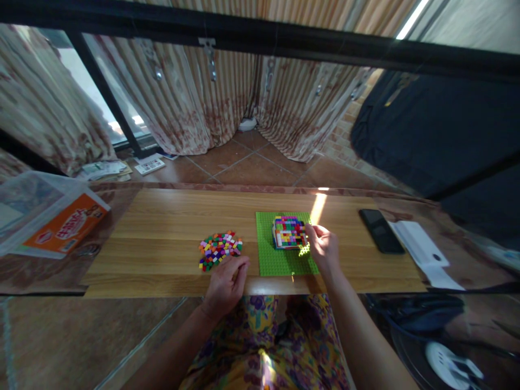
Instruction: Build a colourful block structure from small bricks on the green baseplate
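Note:
A green studded baseplate (266, 260) lies on the wooden tabletop in front of me. On it stands a low block of many-coloured toy bricks (289, 232), with white, pink, yellow, red and blue ones showing. My right hand (324, 249) is at the right side of this block, thumb and fingers pinched at its upper right corner. What the fingertips hold, if anything, is too small to make out. Left of the baseplate is a loose pile of small coloured bricks (219, 248). My left hand (228, 279) rests at the pile's near edge, fingers curled together, their grip hidden.
A black phone (381, 231) and an open white box (420, 249) lie at the right. At the left stands a clear plastic tub (49, 216) with an orange label. A dark metal bar (244, 32) crosses above the table's far side, before striped curtains (227, 103).

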Demonstrator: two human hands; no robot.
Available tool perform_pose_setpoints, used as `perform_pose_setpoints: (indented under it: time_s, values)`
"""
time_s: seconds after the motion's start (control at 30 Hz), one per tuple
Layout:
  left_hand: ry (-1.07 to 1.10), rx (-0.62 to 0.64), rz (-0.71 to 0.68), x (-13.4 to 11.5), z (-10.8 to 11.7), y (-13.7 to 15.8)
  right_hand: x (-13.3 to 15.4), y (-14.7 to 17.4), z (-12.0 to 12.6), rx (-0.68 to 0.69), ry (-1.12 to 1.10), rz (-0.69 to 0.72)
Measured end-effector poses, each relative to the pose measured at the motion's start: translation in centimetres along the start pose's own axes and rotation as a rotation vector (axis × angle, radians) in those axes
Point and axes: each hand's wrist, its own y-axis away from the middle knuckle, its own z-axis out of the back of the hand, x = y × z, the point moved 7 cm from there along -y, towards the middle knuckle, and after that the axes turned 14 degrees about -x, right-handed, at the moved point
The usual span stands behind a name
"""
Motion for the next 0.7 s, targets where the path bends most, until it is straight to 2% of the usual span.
perform_pose_setpoints:
  time_s: [0.7]
  values:
    - [0.000,-0.012,-0.029,-0.2,0.0,0.0,1.5,0.5,0.3,-0.069,0.071,0.032]
